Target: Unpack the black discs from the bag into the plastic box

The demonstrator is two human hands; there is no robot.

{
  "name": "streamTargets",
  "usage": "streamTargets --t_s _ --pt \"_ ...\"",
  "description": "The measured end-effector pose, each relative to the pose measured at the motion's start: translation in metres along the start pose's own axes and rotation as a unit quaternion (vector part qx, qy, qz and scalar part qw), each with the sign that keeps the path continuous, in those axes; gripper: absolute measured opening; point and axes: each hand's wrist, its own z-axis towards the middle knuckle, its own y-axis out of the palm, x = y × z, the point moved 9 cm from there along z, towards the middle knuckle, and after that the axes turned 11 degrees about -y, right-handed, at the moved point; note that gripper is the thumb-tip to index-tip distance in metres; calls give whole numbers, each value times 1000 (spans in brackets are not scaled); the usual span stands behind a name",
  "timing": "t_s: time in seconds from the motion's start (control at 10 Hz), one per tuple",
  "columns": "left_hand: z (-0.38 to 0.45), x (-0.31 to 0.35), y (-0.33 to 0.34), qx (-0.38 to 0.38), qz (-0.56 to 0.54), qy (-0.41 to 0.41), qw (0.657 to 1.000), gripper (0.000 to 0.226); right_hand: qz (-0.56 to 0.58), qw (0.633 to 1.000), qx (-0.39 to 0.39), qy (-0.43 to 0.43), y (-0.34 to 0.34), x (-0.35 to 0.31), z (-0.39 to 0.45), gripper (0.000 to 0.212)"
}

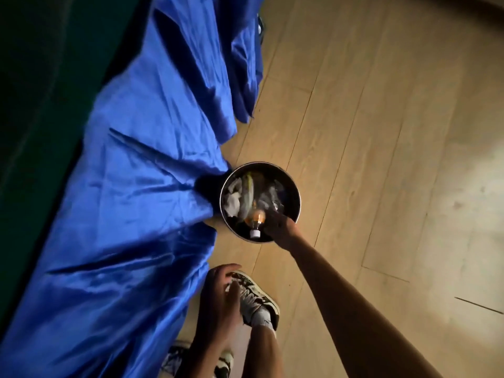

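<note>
Much of the frame is dim and motion-blurred. Neither the black discs, the bag nor the plastic box can be made out anywhere in view. The contents of the round metal bin [260,202] are hard to read: pale crumpled paper or wrappers [231,197], something clear and crinkled, and a plastic bottle [255,221] with amber liquid and a white cap pointing toward the near rim.

Right hand [279,226] reaches down over the near right rim of the bin, fingers dipping inside just beside the bottle; whether it grips anything cannot be told, the fingers being blurred and partly in shadow. Right forearm runs to the lower right corner, cut off by the edge.

Left hand [218,296] hangs low in front of the body, fingers loosely spread and curved, holding nothing, overlapping a patterned black-and-white sneaker [255,298] worn with a pale sock. A second sneaker [201,360] shows at the bottom edge, partly cut off.

Shiny blue cloth [131,214] drapes in folds down to the floor along the left, its hem touching the bin. Beyond it, a dark green surface [41,77], featureless. Floor [381,159] is light wood-look planks, brighter at right
</note>
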Motion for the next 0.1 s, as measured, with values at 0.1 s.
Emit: streamTargets --t_s 0.1 --pt "-13 -4 -5 -9 -46 -65 997 17 53 998 21 -38 8 -28 -38 44"
